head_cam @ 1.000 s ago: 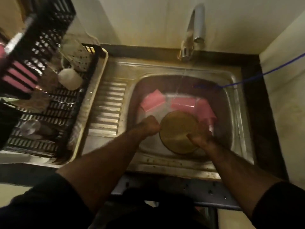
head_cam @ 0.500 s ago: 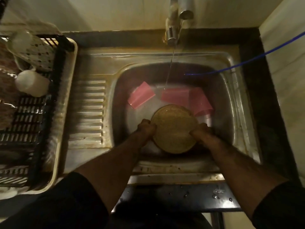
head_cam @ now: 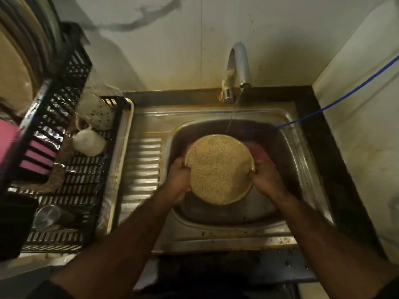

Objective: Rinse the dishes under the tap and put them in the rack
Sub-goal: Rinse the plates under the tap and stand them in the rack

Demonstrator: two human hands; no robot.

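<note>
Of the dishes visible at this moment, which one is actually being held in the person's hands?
The round speckled tan plate, gripped at its rim by the left hand and right hand over the sink. The white cup lies untouched in the rack.

The round speckled tan plate [head_cam: 218, 169] now sits higher over the steel sink [head_cam: 302, 169], raised by both hands toward the thin water stream [head_cam: 232, 113], covering more of the pink items [head_cam: 260, 155].

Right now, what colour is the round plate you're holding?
Speckled yellowish-tan, seen in the head view: the plate held over the sink.
</note>
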